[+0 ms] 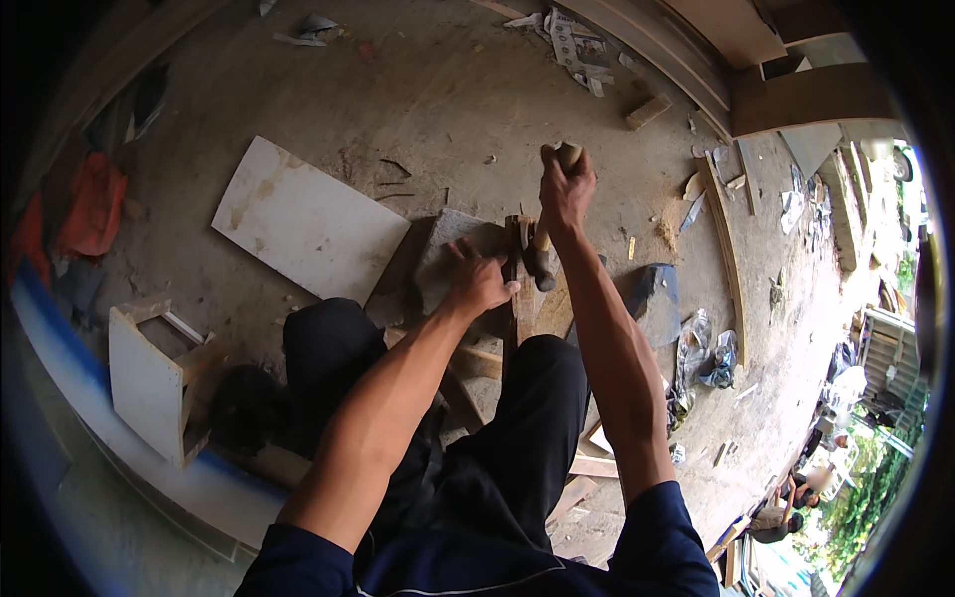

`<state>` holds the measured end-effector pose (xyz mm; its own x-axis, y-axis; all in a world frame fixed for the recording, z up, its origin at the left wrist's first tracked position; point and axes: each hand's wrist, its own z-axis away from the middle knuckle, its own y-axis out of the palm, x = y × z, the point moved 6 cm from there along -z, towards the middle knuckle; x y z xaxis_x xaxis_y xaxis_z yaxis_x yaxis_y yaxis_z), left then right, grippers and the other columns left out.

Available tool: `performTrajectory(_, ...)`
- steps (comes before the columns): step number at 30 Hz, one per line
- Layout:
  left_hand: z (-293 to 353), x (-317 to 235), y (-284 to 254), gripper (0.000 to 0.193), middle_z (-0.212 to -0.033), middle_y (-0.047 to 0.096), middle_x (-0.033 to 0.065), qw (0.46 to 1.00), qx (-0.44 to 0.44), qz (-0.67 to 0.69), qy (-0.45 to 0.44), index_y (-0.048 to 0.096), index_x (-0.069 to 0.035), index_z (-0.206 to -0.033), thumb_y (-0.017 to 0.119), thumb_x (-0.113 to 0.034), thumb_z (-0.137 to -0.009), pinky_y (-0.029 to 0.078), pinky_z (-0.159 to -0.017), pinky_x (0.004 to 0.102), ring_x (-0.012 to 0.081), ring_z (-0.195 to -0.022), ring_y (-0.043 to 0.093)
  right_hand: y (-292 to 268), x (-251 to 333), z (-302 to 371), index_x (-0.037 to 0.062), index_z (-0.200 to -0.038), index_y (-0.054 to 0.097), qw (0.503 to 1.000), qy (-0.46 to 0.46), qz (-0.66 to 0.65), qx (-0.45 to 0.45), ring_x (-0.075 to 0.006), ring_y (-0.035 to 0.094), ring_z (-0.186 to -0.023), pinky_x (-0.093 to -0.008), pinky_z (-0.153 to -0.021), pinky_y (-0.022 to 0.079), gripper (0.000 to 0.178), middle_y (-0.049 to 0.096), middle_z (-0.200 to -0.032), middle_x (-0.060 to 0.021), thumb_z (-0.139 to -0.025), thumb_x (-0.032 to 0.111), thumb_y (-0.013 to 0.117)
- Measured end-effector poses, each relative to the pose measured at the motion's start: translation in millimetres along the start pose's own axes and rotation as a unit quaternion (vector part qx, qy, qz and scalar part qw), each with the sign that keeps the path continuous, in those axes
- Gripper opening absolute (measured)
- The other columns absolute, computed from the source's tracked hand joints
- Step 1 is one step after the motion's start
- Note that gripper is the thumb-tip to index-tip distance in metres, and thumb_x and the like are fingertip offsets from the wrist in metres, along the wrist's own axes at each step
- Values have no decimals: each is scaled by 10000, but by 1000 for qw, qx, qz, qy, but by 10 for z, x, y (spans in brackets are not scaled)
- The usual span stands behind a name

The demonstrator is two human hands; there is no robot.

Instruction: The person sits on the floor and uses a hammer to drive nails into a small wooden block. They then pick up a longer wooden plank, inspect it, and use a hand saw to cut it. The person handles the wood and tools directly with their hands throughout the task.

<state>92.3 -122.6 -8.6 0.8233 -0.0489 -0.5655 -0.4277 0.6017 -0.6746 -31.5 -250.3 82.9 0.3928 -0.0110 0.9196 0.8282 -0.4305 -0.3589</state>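
My right hand [567, 189] is closed round the handle of a hammer [542, 267]. The handle's pale end sticks out above the fist, and the dark head hangs low beside a narrow upright wooden piece [521, 308]. My left hand [481, 283] lies over a rough grey block [443, 269] with its fingers apart. Its thumb reaches to the side of the wooden piece, seemingly touching it. Both the block and the wood stand between my knees and the stained white board [308, 219]. The wood's lower end is partly hidden by my legs.
A small white-sided wooden frame [149, 378] stands at the left, near orange cloth [92, 209]. Long wooden strips [726, 264], crumpled plastic [696, 358] and a dark sheet piece [657, 298] lie to the right. Wooden furniture [816, 99] rises at the upper right. People [786, 512] sit far off at the lower right.
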Motion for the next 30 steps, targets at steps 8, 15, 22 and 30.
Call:
performTrajectory(8, 109, -2, -64, 673, -1388, 379, 347, 997, -20, 1, -76, 543, -192, -1328, 640, -581, -788, 40, -1114, 645, 596, -1355, 102, -322, 299, 346, 72, -711, 535, 969, 109, -222, 9, -79, 464, -462, -245, -428, 375, 223, 508, -580, 7, -857, 154, 683)
performTrajectory(15, 43, 10, -23, 686, -1162, 618, 229, 1000, -24, 1, -19, 563, -182, -1294, 665, -596, -757, 201, -1103, 567, 393, -1201, 505, -538, 449, 662, 48, -673, 519, 969, 54, -239, -29, -101, 466, -465, -250, -450, 375, 165, 504, -579, -21, -808, 58, 614)
performTrajectory(22, 120, 19, -71, 568, -1028, 662, 207, 990, -95, 92, 42, 603, -169, -1210, 713, -473, -743, 462, -881, 483, 388, -1010, 609, -646, 420, 865, 28, -719, 524, 966, 44, -246, -62, -107, 451, -512, -258, -485, 384, 68, 503, -604, -37, -771, 31, 568)
performTrajectory(30, 189, -53, -160, 660, -1083, 651, 209, 998, -7, 68, 2, 566, -153, -1282, 696, -536, -760, 416, -974, 478, 382, -1077, 589, -761, 451, 1065, 16, -721, 535, 971, 25, -223, -85, -114, 465, -537, -257, -508, 387, 70, 513, -633, -42, -722, 81, 561)
